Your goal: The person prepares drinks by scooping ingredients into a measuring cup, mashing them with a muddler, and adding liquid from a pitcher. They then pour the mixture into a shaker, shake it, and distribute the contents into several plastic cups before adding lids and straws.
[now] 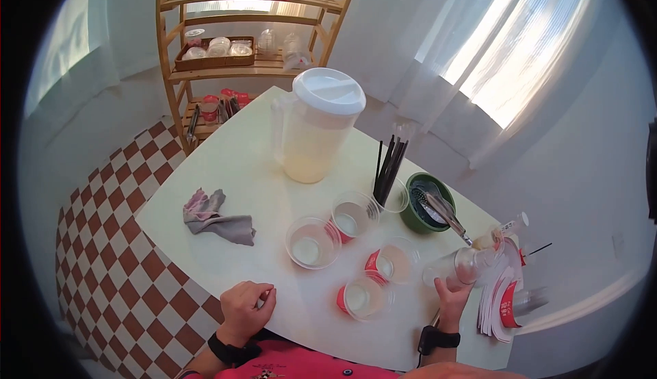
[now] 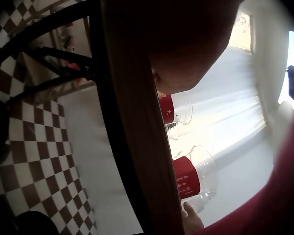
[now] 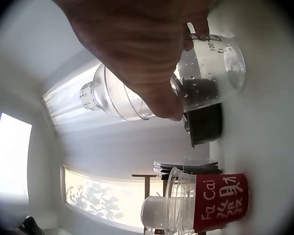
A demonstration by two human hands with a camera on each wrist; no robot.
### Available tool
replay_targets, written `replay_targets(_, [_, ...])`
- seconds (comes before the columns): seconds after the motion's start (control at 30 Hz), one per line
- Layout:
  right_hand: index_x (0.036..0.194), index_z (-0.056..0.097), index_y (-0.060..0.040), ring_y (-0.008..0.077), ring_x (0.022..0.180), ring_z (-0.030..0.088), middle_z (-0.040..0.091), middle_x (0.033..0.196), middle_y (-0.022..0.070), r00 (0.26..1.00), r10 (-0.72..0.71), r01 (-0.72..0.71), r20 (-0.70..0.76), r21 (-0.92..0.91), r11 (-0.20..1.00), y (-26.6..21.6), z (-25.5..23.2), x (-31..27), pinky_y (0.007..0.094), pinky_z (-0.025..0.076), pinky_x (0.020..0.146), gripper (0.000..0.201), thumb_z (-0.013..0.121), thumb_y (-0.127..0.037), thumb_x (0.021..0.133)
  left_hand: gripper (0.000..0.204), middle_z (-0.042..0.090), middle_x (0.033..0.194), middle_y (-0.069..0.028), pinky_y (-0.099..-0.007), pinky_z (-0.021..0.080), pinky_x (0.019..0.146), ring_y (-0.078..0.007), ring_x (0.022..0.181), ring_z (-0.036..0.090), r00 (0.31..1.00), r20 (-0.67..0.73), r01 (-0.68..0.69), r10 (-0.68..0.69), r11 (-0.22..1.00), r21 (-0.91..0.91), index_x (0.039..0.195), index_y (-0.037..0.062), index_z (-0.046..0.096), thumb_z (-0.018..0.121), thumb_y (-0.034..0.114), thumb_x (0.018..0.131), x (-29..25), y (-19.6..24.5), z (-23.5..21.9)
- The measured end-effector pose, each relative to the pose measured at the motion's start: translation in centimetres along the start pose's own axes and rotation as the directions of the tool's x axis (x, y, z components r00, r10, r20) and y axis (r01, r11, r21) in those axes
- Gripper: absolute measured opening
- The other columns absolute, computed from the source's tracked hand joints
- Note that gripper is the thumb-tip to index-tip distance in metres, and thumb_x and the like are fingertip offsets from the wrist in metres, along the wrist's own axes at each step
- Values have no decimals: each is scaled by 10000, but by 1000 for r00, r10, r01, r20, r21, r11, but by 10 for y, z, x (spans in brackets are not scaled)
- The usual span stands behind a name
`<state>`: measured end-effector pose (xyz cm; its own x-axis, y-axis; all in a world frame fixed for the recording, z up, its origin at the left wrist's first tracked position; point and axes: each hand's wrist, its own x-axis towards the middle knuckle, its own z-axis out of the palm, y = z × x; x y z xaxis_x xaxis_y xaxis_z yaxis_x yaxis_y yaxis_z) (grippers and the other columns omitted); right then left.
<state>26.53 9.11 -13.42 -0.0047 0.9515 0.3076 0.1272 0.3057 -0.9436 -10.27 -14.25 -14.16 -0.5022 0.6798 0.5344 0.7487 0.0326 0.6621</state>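
Observation:
My right hand [image 1: 452,304] grips a clear plastic shaker [image 1: 448,268] around its body, at the right side of the table. In the right wrist view, droplets and measuring marks show on the shaker [image 3: 225,51], its base close to the tabletop. My left hand [image 1: 248,309] rests at the table's front edge, its fingers loosely curled and holding nothing. Between the hands stand several clear cups with red labels, among them a front cup [image 1: 361,298] and a left cup [image 1: 313,243]. The right wrist view shows a red label [image 3: 220,203] with white lettering.
Behind the cups are a lidded pitcher [image 1: 311,139] of pale liquid, black straws [image 1: 390,170] and a green bowl [image 1: 415,220] with metal tools. A grey cloth [image 1: 219,221] lies left. Paper sleeves [image 1: 494,304] sit at the right edge. Beyond stands a wooden shelf [image 1: 256,69].

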Motion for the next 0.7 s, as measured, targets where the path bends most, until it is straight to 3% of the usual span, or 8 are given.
replay_targets(0.07, [1512, 263, -24, 256, 1358, 413, 421, 1446, 131, 1000, 3, -3, 27, -13, 1000, -5, -1, -7, 389, 302, 1144, 949, 789, 43, 725, 106, 618, 631, -27, -313, 448, 487, -194, 522, 587, 1000, 5, 1, -1, 1000, -7, 798, 83, 707, 770, 37, 726, 1, 0, -2])
replay_targets(0.17, [1568, 175, -31, 291, 1412, 373, 371, 1509, 164, 994, -44, 31, -96, -138, 990, -22, 1, -33, 416, 283, 1161, 971, 736, 43, 779, 110, 620, 633, -26, -311, 453, 491, -192, 527, 590, 1000, 21, -22, 22, 999, -23, 798, 80, 705, 768, 29, 724, 5, -2, -3])
replay_targets(0.27, [1590, 95, -25, 337, 1460, 322, 307, 1575, 191, 965, 52, -94, -258, -151, 984, -44, -10, -55, 468, 255, 1186, 1009, 696, 69, 785, 116, 623, 637, -25, -307, 456, 496, -190, 531, 591, 998, 57, -10, 12, 999, -42, 808, 77, 702, 762, 20, 727, 7, -2, -5])
replay_targets(0.3, [1575, 180, -33, 331, 1417, 386, 356, 1543, 186, 958, -2, -48, -286, -168, 985, -51, -10, -64, 457, 324, 1152, 851, 641, 34, 864, 118, 624, 638, -24, -306, 457, 498, -189, 532, 591, 997, 78, 1, 2, 999, -46, 813, 76, 702, 759, 17, 728, 7, -2, -6])
replay_targets(0.4, [1562, 227, -45, 305, 1360, 440, 391, 1509, 174, 948, -14, -68, -318, -247, 967, -69, -10, -85, 416, 384, 1100, 671, 544, -43, 971, 132, 629, 646, -25, -299, 451, 491, -181, 522, 580, 996, 86, 20, -15, 998, -60, 832, 67, 699, 755, 3, 733, 8, -1, -6])
replay_targets(0.53, [1165, 614, 35, 102, 629, 572, 623, 760, 59, 990, 45, -76, -132, -237, 968, -75, -22, -112, 230, 449, 578, 234, 514, -123, 1025, 146, 635, 655, -29, -287, 437, 476, -169, 506, 563, 997, 79, 26, -19, 996, -83, 846, 58, 696, 757, -15, 735, 6, -4, -3])
replay_targets(0.57, [929, 636, 28, 45, 421, 380, 445, 502, -21, 980, -60, 0, -190, -304, 953, -71, -4, -113, 203, 286, 445, 220, 517, -129, 1028, 148, 635, 656, -30, -284, 433, 473, -166, 502, 557, 997, 76, 21, -14, 996, -83, 848, 56, 697, 757, -18, 735, 6, -4, -3])
replay_targets(0.7, [880, 651, 32, 24, 421, 414, 534, 536, -10, 986, 162, -165, -36, -109, 980, -75, 7, -130, 195, 288, 434, 190, 577, -102, 993, 147, 633, 658, -28, -280, 425, 469, -158, 492, 540, 998, 59, 6, -1, 996, -88, 852, 55, 699, 757, -22, 741, 5, -4, -2])
